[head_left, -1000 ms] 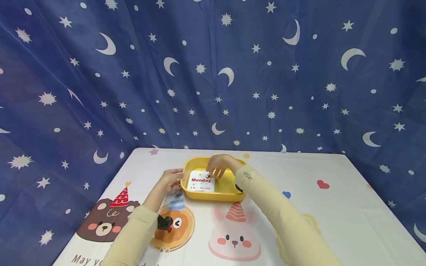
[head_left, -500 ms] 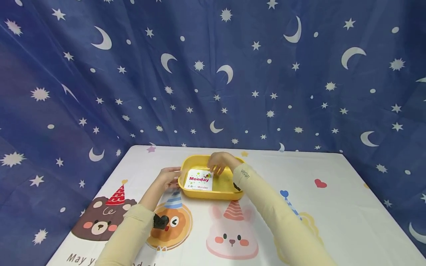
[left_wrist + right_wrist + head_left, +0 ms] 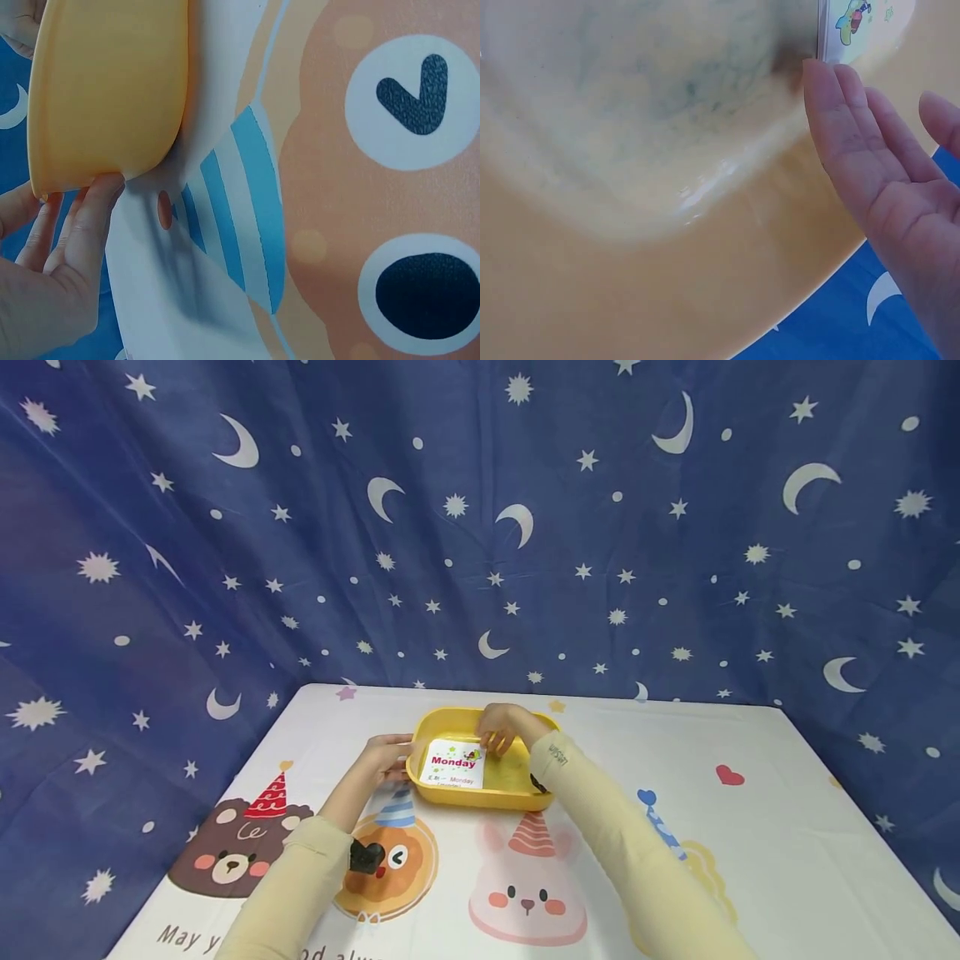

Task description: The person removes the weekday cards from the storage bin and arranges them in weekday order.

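Note:
A yellow plastic tray (image 3: 480,797) stands on the table with a stack of white cards in its left half. "Monday" is printed on the top card (image 3: 453,768), next to a small cartoon figure. My left hand (image 3: 385,760) grips the tray's left end. In the left wrist view, its fingers (image 3: 90,217) lie against the tray's outer wall and the thumb is at the rim. My right hand (image 3: 506,727) reaches into the tray from above. In the right wrist view, its extended fingertips (image 3: 819,71) touch the edge of the card stack (image 3: 859,30).
A white tablecloth (image 3: 637,877) printed with cartoon animals in party hats covers the table. Behind and at the sides hangs a dark blue curtain (image 3: 555,627) with moons and stars. A small black object (image 3: 367,857) shows at the left cuff.
The right hand has moved slightly to the right, away from over the cards, uncovering more of the top card's right edge. The left hand stays at the tray's end.

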Available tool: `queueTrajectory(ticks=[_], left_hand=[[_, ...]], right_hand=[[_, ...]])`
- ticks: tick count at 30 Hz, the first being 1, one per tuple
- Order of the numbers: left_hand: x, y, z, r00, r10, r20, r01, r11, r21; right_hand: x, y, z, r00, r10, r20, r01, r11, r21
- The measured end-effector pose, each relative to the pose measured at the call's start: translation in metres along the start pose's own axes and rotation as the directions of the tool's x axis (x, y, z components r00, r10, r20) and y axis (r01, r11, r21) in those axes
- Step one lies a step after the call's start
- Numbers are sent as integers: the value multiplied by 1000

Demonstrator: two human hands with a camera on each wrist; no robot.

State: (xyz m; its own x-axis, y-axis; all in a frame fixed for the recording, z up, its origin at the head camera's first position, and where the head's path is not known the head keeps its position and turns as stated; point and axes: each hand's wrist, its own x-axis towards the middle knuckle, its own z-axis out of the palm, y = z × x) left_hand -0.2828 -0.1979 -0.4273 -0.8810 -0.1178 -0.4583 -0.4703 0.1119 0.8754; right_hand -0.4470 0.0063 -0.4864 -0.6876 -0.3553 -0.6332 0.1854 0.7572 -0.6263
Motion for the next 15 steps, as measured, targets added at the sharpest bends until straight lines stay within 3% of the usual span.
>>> queueTrajectory(ticks=[1, 4, 10, 13, 15], left_hand=[[0, 0, 0, 1000, -1, -2, 1, 1000, 2], [-1, -1, 0, 1000, -3, -4, 3, 1000, 9], [-3, -1, 1, 1000, -8, -17, 8, 1000, 11], [-2, 0, 1, 1000, -8, -18, 8, 1000, 16], [-2, 1, 1, 1000, -7, -15, 7, 1000, 18]], right_hand=[[8, 2, -3, 1000, -3, 21, 2, 1000, 15], [-4, -3, 1, 1000, 13, 5, -13, 999, 29], [-85, -33, 15, 998, 45, -52, -44, 999, 24], [-75, -30, 12, 998, 42, -42, -41, 999, 20], [-37, -16, 5, 1000, 20, -20, -20, 1000, 4]])
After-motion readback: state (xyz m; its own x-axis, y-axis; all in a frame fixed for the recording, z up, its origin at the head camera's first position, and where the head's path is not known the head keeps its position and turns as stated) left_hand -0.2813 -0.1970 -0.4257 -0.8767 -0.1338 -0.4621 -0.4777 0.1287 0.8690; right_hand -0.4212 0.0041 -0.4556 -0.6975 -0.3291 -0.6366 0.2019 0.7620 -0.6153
